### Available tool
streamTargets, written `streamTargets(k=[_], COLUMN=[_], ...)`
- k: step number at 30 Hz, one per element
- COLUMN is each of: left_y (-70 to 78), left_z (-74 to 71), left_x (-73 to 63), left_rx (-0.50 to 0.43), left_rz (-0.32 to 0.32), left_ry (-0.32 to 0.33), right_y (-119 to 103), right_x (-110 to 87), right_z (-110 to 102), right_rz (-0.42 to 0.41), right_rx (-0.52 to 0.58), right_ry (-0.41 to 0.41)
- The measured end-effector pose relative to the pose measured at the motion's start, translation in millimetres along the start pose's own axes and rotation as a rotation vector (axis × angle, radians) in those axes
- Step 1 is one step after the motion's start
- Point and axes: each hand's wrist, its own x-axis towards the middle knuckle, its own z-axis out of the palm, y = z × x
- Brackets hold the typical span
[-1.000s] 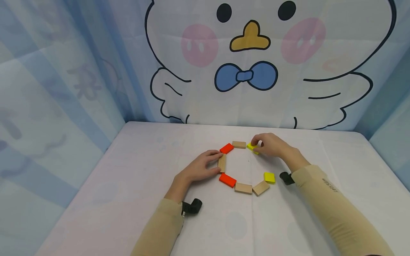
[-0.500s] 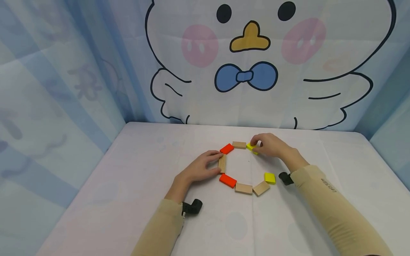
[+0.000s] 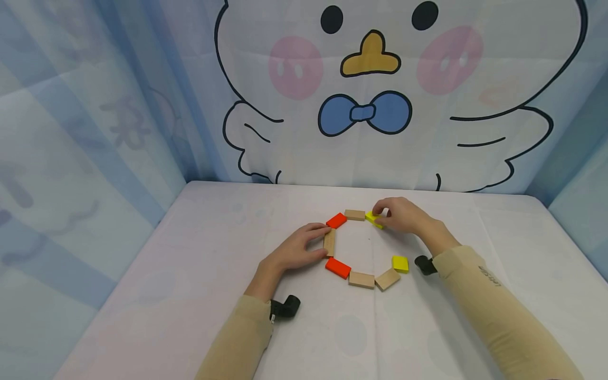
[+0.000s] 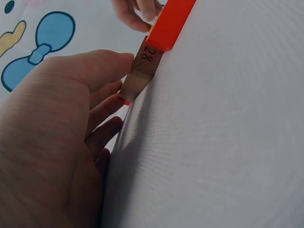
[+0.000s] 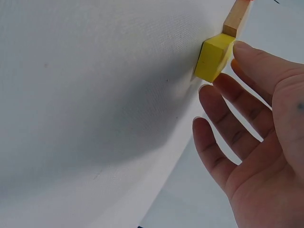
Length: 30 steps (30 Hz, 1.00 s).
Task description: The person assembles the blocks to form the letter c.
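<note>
My left hand point(image 3: 295, 248) holds an upright-lying plain wooden block point(image 3: 330, 241) at the left of a ring of blocks, thumb at its near end and fingertips at its far end. In the left wrist view this wooden block point(image 4: 141, 71) bears a dark number. At the ring's far right, my right hand point(image 3: 404, 215) pinches a yellow block point(image 3: 369, 217) between thumb and index finger. The right wrist view shows the yellow block point(image 5: 212, 59) flat on the cloth, touching a wooden block point(image 5: 236, 18); the other fingers are spread below it.
A red block point(image 3: 336, 220) and a wooden block point(image 3: 354, 215) form the far side. Nearer lie a red block point(image 3: 338, 268), two wooden blocks point(image 3: 361, 279) and a yellow block point(image 3: 400, 264). A gap separates the two yellow blocks. A printed curtain point(image 3: 361, 153) stands behind the table.
</note>
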Motion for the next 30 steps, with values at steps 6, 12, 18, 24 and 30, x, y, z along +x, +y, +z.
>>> streamTargets(k=[6, 12, 18, 24, 30], left_y=[-0.6, -1.9, -1.5, -0.4, 0.6], left_z=[-0.2, -1.3, -0.9, -0.4, -0.5], left_x=[0.1, -0.3, -0.5, 0.0, -0.6], left_rx=[0.001, -0.006, -0.011, -0.005, -0.002], left_rz=[-0.004, 0.005, 0.004, 0.007, 0.011], left_ry=[-0.003, 0.011, 0.008, 0.011, 0.011], right_y=[1.3, 4.1, 5.3, 4.5, 3.7], right_x=[-8.5, -13.4, -13.7, -15.0, -21.7], right_z=[-4.3, -4.2, -1.4, -0.5, -2.5], right_rz=[0.026, 0.017, 0.011, 0.013, -0.001], right_rx=[0.024, 0.032, 0.033, 0.036, 0.031], right_ry=[0.014, 0.025, 0.022, 0.021, 0.038])
